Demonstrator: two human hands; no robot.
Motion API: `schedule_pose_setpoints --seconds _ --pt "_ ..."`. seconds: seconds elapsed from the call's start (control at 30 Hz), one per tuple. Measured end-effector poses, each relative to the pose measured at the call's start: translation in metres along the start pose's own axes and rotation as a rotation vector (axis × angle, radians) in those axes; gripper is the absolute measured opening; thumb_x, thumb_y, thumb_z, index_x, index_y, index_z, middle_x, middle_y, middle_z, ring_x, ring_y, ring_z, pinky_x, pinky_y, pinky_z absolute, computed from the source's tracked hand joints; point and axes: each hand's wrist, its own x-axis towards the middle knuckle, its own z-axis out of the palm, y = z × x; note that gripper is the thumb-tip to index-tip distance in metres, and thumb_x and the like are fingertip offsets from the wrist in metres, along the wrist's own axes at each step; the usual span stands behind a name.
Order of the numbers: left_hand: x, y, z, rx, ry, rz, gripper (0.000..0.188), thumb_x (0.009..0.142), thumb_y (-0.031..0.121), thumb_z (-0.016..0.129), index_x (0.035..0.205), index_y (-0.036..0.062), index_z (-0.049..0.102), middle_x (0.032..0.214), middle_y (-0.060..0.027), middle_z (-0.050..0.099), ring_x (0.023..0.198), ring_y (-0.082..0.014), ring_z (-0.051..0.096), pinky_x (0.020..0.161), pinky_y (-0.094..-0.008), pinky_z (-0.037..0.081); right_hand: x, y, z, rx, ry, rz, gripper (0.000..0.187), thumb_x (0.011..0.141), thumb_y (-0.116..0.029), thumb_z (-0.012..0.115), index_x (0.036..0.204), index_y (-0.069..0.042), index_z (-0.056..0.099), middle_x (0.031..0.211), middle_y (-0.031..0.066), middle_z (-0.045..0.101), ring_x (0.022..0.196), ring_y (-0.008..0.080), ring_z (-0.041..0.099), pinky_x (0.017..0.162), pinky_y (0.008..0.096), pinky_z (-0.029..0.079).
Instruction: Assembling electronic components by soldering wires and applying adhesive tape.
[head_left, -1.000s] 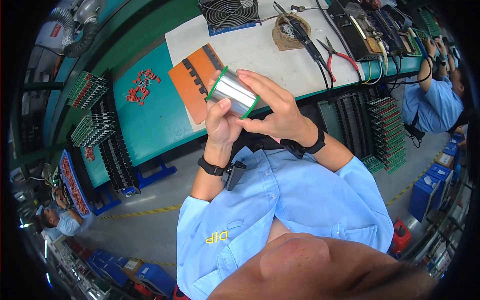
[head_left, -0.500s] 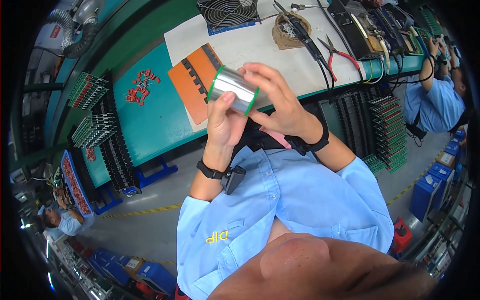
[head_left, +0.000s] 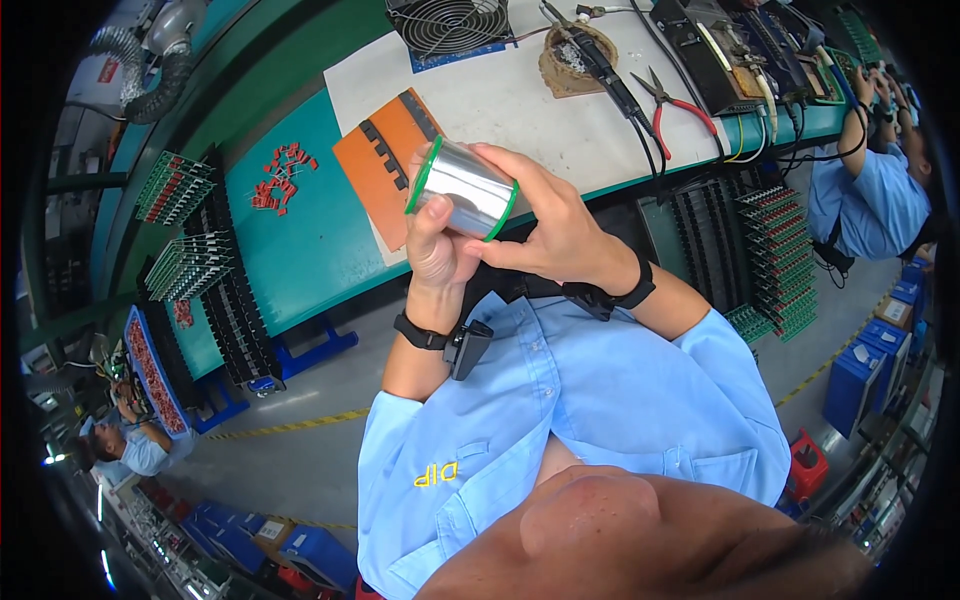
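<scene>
A silver spool of solder wire point(head_left: 466, 193) with green rims is held up over the front edge of the bench, tilted, between both of my hands. My left hand point(head_left: 440, 248) grips its left end from below, thumb pressed on the wound wire and the other fingers hidden behind it. My right hand point(head_left: 565, 222) wraps the right end, fingers over the top rim and thumb by the lower rim. Behind the spool, an orange board with black clips point(head_left: 382, 160) lies on a white sheet point(head_left: 500, 110).
Red components point(head_left: 280, 180) lie scattered on the green mat. Racks of circuit boards point(head_left: 185, 265) stand at left, more boards point(head_left: 778, 250) at right. Along the back are a fan point(head_left: 448, 25), a soldering iron point(head_left: 600, 65) and red-handled pliers point(head_left: 668, 110). Co-workers sit at both sides.
My right hand has come in closer, and its fingers now wrap the spool's right end. The spool has turned slightly. A pink item seen earlier near my right wrist no longer shows.
</scene>
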Motion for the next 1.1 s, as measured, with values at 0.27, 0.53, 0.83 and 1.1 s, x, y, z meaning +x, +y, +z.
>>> schedule_pose_setpoints --seconds 0.27,0.53,0.83,1.1 --pt "-0.001 -0.006 0.023 0.096 0.048 0.11 0.074 0.086 0.018 0.07 0.148 0.0066 0.031 0.133 -0.013 0.051 0.119 -0.0231 0.056 0.099 -0.0388 0.051 0.013 0.013 -0.009 -0.313 0.18 -0.34 0.076 0.062 -0.003 0.084 0.131 0.004 0.051 0.132 0.0197 0.056 0.118 0.0374 0.057 0.098 0.0429 0.05" --pt "0.004 -0.005 0.015 0.161 -0.005 0.053 0.072 0.088 0.014 0.067 0.148 0.0046 0.029 0.133 -0.0134 0.05 0.121 -0.0228 0.054 0.1 -0.0394 0.05 0.011 0.007 -0.014 -0.124 0.133 -0.209 0.068 0.065 -0.003 0.084 0.126 0.001 0.057 0.133 0.0179 0.056 0.119 0.0361 0.055 0.099 0.0419 0.048" --pt "0.0 -0.009 0.013 0.267 0.026 0.141 0.067 0.093 0.016 0.063 0.147 0.0114 0.024 0.135 -0.015 0.048 0.12 -0.0251 0.055 0.1 -0.0402 0.05 0.014 0.003 -0.023 -0.077 0.045 -0.102 0.052 0.074 -0.011 0.082 0.12 0.002 0.064 0.126 0.0183 0.063 0.112 0.0294 0.064 0.092 0.036 0.053" --pt "-0.002 -0.004 0.016 0.234 -0.009 0.09 0.056 0.104 0.028 0.05 0.149 0.0147 0.019 0.136 -0.0135 0.049 0.121 -0.0244 0.054 0.102 -0.04 0.047 0.019 0.001 -0.03 -0.178 0.069 -0.061 0.038 0.072 -0.008 0.08 0.107 0.004 0.07 0.105 0.0176 0.072 0.089 0.0253 0.072 0.078 0.0322 0.059"
